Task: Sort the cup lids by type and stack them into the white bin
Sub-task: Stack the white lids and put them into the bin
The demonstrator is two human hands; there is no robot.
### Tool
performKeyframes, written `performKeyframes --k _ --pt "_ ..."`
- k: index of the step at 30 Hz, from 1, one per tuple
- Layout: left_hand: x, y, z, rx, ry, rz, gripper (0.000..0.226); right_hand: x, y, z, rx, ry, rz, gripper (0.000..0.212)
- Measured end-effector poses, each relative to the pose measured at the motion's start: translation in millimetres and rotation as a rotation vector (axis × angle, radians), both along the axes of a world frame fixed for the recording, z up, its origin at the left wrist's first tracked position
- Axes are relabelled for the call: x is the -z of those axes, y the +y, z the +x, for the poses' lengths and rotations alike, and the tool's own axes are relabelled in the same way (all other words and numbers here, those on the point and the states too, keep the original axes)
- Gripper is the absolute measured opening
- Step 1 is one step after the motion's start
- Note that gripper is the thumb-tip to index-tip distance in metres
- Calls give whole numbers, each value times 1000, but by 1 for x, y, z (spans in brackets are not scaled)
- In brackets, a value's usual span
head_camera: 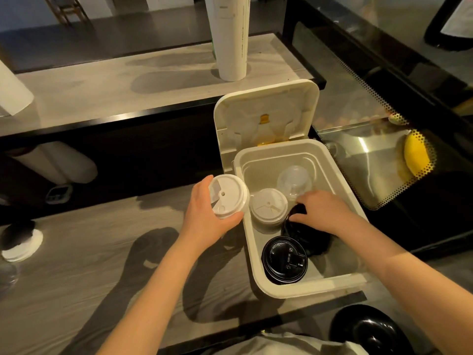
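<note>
The white bin [256,262] stands open on the counter, its hinged cover [266,116] tipped up behind it. Inside are a stack of white lids [268,207], clear dome lids [294,181] at the back, and a stack of black lids [284,260] at the front. My left hand [204,213] holds a small stack of white lids [227,196] just left of the bin's rim. My right hand [321,210] reaches into the bin and grips a tilted stack of black lids [304,231], partly hidden under my fingers.
A tall sleeve of white cups [230,37] stands on the raised shelf behind. More lids [21,242] lie at the counter's left edge. A glass display case [371,160] flanks the bin on the right. A black round object [368,329] sits at bottom right.
</note>
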State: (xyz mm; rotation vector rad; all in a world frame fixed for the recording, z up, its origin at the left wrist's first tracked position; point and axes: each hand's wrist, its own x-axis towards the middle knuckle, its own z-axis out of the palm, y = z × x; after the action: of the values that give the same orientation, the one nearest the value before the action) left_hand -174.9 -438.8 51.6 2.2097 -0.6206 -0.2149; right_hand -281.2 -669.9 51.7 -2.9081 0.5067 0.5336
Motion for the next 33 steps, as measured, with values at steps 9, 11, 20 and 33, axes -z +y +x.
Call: performKeyframes --k 9,11,20,33 --pt "6 -8 12 20 -32 14 84 -8 10 8 -95 -165 -134 53" --pt "6 -9 14 17 -41 8 81 -10 12 21 -207 -242 -60 51" --pt "4 -11 19 31 -46 25 80 -7 22 69 -523 114 -195 50" --pt "-1 -9 23 20 -51 39 82 -8 26 69 -464 167 -164 65"
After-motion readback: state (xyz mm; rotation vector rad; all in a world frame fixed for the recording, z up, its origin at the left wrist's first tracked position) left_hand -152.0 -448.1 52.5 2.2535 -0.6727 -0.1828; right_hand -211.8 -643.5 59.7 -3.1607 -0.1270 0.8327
